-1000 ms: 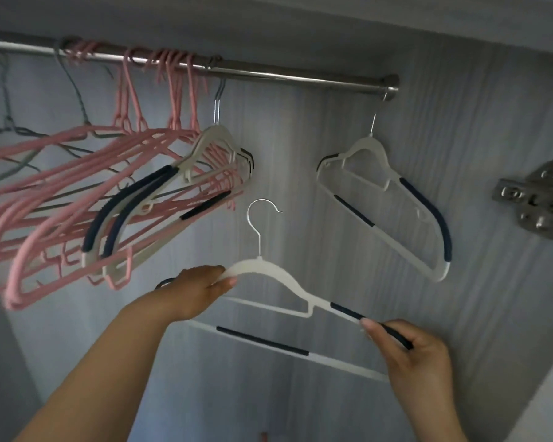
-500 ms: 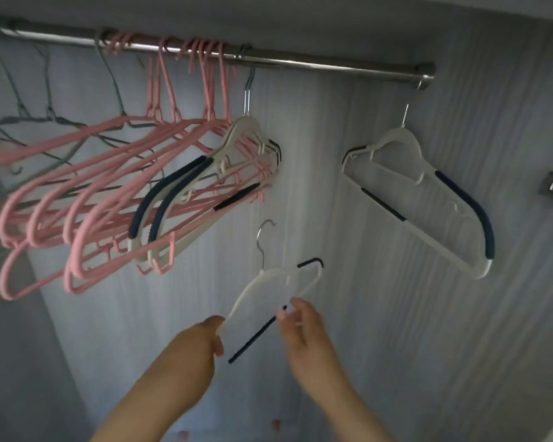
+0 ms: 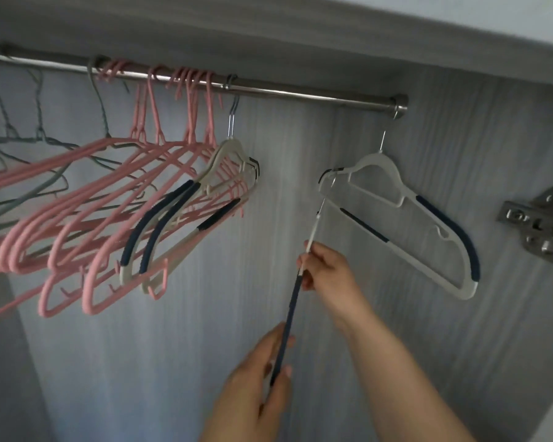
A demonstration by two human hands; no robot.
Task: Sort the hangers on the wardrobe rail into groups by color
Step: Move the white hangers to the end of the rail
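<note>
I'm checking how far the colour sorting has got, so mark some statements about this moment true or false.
1. Both the left hand and the right hand grip the held hanger, white with navy grips. True.
2. The held hanger is hooked on the rail. False: its hook is below the rail, off it.
3. A lone white hanger hangs near the rail's right end. True.
4. The pink hangers hang at the rail's right end. False: they are bunched on its left part.
5. No white hangers touch the pink bunch. False: two white hangers hang at its right edge.
</note>
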